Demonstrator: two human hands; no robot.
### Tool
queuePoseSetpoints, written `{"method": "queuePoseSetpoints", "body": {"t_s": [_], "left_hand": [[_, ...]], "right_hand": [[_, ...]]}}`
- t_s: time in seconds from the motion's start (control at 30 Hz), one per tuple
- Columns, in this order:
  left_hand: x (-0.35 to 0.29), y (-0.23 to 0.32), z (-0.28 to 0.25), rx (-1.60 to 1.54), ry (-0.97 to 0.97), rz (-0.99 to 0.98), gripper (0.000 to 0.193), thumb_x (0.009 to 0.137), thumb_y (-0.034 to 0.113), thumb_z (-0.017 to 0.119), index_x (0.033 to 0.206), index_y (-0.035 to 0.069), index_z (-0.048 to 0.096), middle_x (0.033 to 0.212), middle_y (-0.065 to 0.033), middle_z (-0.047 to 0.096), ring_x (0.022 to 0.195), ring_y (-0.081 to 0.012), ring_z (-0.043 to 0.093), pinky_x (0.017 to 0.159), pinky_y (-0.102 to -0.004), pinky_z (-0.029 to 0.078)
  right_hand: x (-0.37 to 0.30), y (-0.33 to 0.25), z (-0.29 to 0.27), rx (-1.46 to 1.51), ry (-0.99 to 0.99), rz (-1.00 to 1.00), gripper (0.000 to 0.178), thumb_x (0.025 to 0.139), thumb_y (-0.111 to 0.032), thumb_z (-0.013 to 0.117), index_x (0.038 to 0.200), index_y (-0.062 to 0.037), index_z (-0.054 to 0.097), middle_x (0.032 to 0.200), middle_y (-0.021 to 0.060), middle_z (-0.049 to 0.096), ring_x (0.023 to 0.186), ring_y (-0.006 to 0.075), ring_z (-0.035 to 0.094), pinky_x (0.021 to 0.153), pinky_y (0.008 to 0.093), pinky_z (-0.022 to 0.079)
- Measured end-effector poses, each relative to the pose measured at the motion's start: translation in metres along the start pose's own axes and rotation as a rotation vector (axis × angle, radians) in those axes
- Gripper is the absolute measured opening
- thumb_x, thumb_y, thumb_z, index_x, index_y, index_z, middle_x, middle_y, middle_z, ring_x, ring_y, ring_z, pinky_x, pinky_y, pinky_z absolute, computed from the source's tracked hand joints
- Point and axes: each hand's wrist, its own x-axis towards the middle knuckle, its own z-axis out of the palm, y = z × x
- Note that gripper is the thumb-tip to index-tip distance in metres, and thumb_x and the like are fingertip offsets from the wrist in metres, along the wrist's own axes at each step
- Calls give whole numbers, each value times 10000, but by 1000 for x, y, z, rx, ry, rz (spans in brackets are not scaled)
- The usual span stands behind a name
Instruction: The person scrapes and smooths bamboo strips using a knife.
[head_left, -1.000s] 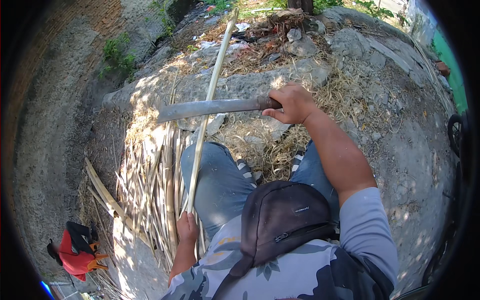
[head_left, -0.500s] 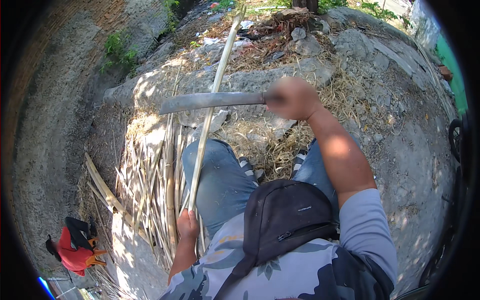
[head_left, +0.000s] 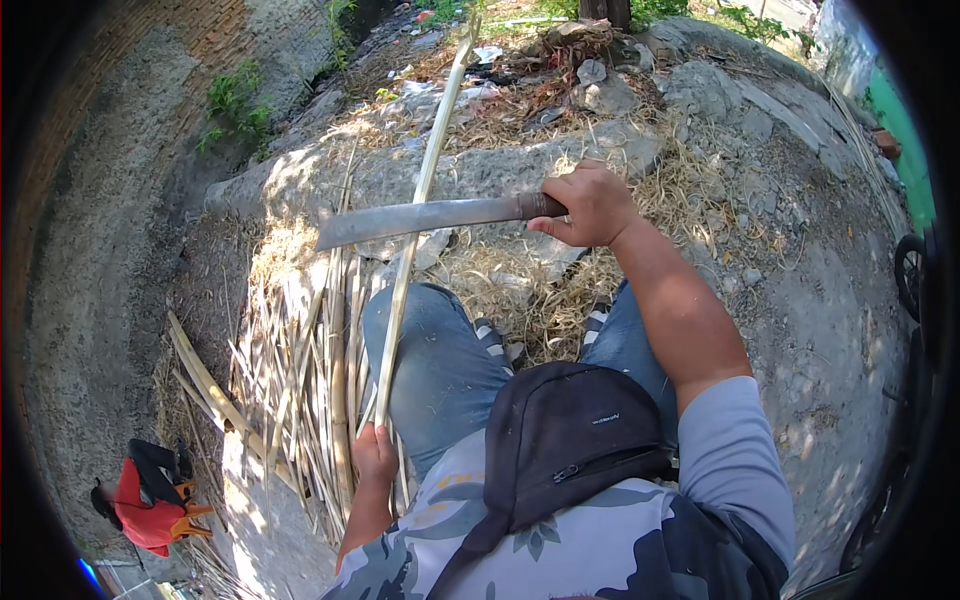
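My left hand (head_left: 375,455) is closed round the near end of a long, pale bamboo strip (head_left: 434,150). The strip slants up and away past my left knee, and its far tip looks ragged. In my right hand (head_left: 590,205) is the dark handle of a machete (head_left: 430,217). Its broad blade points left and lies across the strip; whether the edge touches it, I cannot tell. Many more split bamboo strips (head_left: 305,380) lie in a pile on the ground beside my left leg.
A black bag (head_left: 570,440) rests on my front. Dry shavings (head_left: 550,310) litter the ground between my feet. Beyond is a low stone ledge (head_left: 500,160) and a tree trunk (head_left: 605,12). At lower left, a person in red (head_left: 145,505) sits on an orange chair (head_left: 190,515).
The machete and my right hand have shifted slightly toward me along the strip. My left hand and the strip's near end have hardly moved.
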Motion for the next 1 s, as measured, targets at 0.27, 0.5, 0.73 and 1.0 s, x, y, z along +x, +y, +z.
{"method": "queuePoseSetpoints", "body": {"t_s": [0.27,0.5,0.73,1.0], "left_hand": [[1,-4,-32,125,-51,-26,478,1014,410,505,752,11,481,595,-208,507,573,-422,535,551,-481,403],[4,-10,-45,241,-42,-5,412,990,384,550,794,21,528,661,-248,561,665,-488,577,583,-517,424],[-5,-9,-34,179,-73,10,410,1008,359,530,788,13,533,637,-238,553,628,-480,569,575,-514,430],[-7,-18,-31,132,-37,66,416,1024,348,502,780,11,532,617,-232,536,608,-476,560,557,-502,429]], "right_hand": [[4,-15,10,67,-110,-237,499,786,-629,716,811,-142,611,662,28,583,629,268,586,717,363,478],[-5,21,9,-20,-174,384,549,856,-668,643,814,-121,644,722,117,690,733,352,687,671,504,531],[-6,1,3,-15,40,145,539,839,-655,660,767,-124,601,668,76,633,652,328,639,675,438,506],[7,-26,17,54,-34,-249,515,818,-643,691,788,-140,587,651,23,591,632,271,606,715,389,485]]}}
